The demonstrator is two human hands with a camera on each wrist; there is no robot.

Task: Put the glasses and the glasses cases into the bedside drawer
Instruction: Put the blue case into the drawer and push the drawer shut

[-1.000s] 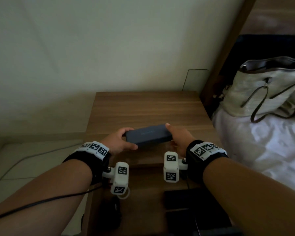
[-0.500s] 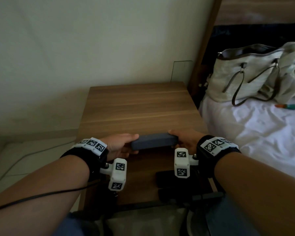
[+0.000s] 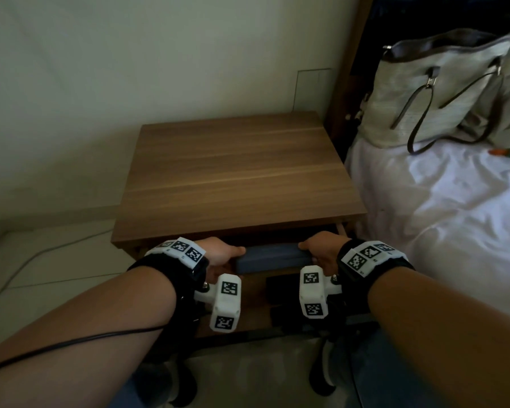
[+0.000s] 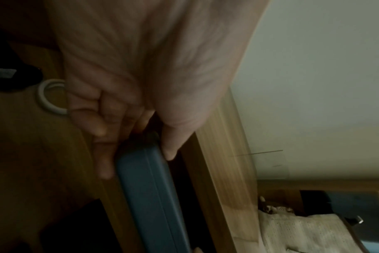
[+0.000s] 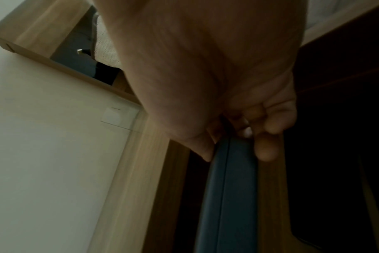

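Now both hands (image 3: 224, 254) (image 3: 321, 250) grip the blue glasses case (image 3: 270, 257), lowered into the open drawer (image 3: 256, 293).

I see the table (image 3: 239, 172) top's front edge overhanging the drawer (image 3: 256, 293) at lower centre, leaving a narrow gap; dark items (image 3: 280, 301) crowd its right, the bed (image 3: 442, 219) blocks the frame's right.

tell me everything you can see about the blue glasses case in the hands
The long, slim, dark blue hard glasses case is closed, with a seam line running along its side. Its surface looks smooth and matte. It lies level, lengthwise across the front of the open wooden drawer, just below the nightstand top. The left hand grips one end, the right hand the other, thumbs on one face and fingers on the opposite. Whether it rests on the drawer floor cannot be told.
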